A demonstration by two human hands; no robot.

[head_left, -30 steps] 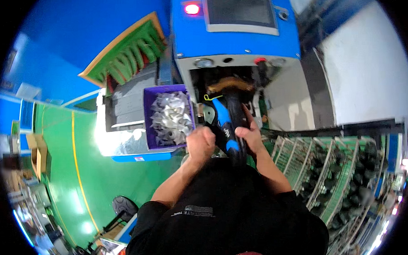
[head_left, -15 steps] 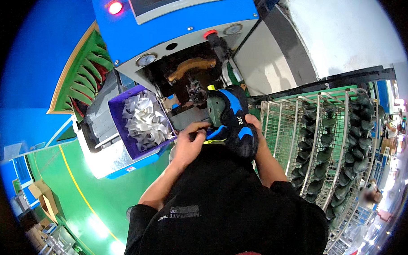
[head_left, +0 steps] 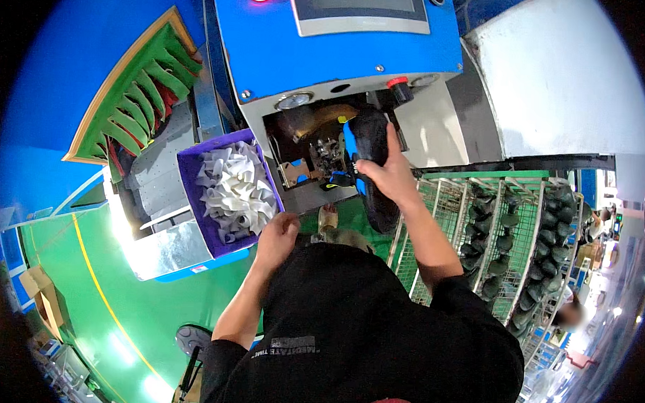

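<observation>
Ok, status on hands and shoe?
Right hand gripping black-and-blue shoe at machine opening. Left hand curled near purple bin, grip unclear. Shoe hides part of opening.

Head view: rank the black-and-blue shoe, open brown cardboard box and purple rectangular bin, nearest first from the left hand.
1. Purple bin: just upper left.
2. Black-and-blue shoe: right, in the right hand.
3. Brown cardboard box: far left, lower.

The shoe [head_left: 373, 136] blocks the machine opening [head_left: 283, 145] on the right.
</observation>
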